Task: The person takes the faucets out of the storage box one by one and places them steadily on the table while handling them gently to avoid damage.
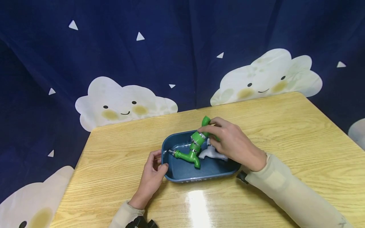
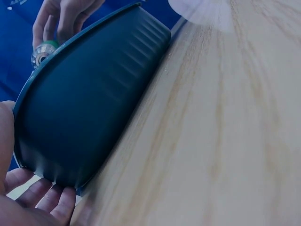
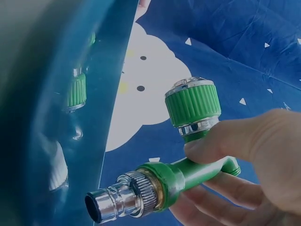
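Over the one-o'clock rim of the blue tray (image 1: 199, 179), it's the right hand (image 1: 229, 140), thumb and fingers clamped on a green tap (image 3: 200, 173)! Left hand (image 1: 152, 175) at nine o'clock, gripping the tray's end, thumb at the rim, fingers round the outside. Danger here: a second green tap (image 1: 186, 156) lies inside toward nine, a grey tap (image 1: 212, 153) toward two, so the held one's knob (image 3: 193, 104) could snag and twist loose; that slick-looking body might slip, and a knock could swing the tray. Underneath, a pale wood-grain table (image 1: 114, 164), glare (image 1: 198, 209) at six o'clock; beyond at twelve, navy curtain (image 1: 171, 57) with smiling clouds (image 1: 265, 74).
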`<state>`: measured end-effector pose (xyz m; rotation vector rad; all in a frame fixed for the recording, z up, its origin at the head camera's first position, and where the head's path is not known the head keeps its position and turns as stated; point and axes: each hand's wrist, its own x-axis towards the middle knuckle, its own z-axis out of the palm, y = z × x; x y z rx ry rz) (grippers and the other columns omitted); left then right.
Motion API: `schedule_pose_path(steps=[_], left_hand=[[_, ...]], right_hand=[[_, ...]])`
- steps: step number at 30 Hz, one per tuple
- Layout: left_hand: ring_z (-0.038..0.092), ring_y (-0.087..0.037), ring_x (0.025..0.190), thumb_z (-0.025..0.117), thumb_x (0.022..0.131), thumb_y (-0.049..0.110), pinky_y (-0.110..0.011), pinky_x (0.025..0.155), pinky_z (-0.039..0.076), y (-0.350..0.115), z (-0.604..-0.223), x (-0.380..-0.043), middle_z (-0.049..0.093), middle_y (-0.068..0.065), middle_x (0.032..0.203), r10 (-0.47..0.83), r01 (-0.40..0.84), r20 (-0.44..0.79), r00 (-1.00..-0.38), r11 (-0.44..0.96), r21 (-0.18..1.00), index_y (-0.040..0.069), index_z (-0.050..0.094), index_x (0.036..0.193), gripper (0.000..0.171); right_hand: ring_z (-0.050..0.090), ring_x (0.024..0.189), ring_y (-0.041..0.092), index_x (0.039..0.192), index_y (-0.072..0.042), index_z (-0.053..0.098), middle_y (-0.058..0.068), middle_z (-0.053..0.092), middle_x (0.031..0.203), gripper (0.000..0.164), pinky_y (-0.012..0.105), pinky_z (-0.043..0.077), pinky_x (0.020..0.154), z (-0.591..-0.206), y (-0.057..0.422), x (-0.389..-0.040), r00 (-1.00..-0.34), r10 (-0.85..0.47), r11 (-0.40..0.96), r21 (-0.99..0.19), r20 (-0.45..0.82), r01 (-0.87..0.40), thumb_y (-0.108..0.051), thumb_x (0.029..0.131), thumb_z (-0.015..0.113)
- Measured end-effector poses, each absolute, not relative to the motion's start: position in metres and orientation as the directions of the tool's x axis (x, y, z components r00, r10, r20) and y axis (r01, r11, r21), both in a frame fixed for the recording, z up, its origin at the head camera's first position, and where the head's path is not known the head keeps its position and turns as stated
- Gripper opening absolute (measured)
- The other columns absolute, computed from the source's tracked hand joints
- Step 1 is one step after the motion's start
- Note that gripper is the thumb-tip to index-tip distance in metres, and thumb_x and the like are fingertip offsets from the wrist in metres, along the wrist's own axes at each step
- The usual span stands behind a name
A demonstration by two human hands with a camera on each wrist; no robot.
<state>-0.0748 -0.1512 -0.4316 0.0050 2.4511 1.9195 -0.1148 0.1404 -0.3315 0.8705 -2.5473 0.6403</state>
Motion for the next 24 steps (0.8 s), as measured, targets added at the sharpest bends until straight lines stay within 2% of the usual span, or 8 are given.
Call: schedule_pose_path(steps=[8, 17, 24], left_hand=[[0.063, -0.027, 0.116, 0.058, 0.093, 0.000, -0.018, 0.088, 0.054, -0.1512, -0.4311, -0.0744, 0.060, -0.018, 0.131, 0.024, -0.016, -0.022, -0.999, 0.238, 0.971, 0.006, 0.051, 0.141, 0.048], [0.063, -0.026, 0.116, 0.058, 0.094, 0.001, -0.018, 0.088, 0.054, -0.1511, -0.4319, -0.0746, 0.060, -0.017, 0.131, 0.022, -0.019, -0.025, -0.999, 0.239, 0.971, 0.006, 0.050, 0.141, 0.048], [0.063, -0.027, 0.118, 0.058, 0.094, 0.001, -0.018, 0.089, 0.054, -0.1510, -0.4326, -0.0741, 0.060, -0.017, 0.132, 0.022, -0.015, -0.020, -1.000, 0.240, 0.971, 0.006, 0.050, 0.141, 0.048]], right_hand=[[0.065, 0.081, 0.015, 0.122, -0.018, 0.076, 0.010, 0.070, 0.113, 0.041, 0.024, 0.050, 0.062, -0.3303, 0.1425, -0.1147, -0.745, -0.460, 0.705, -0.312, 0.482, -0.637, 0.000, 0.084, 0.075], [0.061, 0.077, 0.013, 0.118, -0.017, 0.078, 0.008, 0.069, 0.108, 0.039, 0.024, 0.048, 0.061, -0.3293, 0.1440, -0.1150, -0.741, -0.444, 0.701, -0.320, 0.503, -0.637, 0.001, 0.083, 0.075], [0.064, 0.078, 0.015, 0.115, -0.016, 0.079, 0.009, 0.070, 0.109, 0.037, 0.025, 0.051, 0.062, -0.3303, 0.1453, -0.1157, -0.726, -0.429, 0.692, -0.321, 0.538, -0.647, 0.002, 0.082, 0.077]])
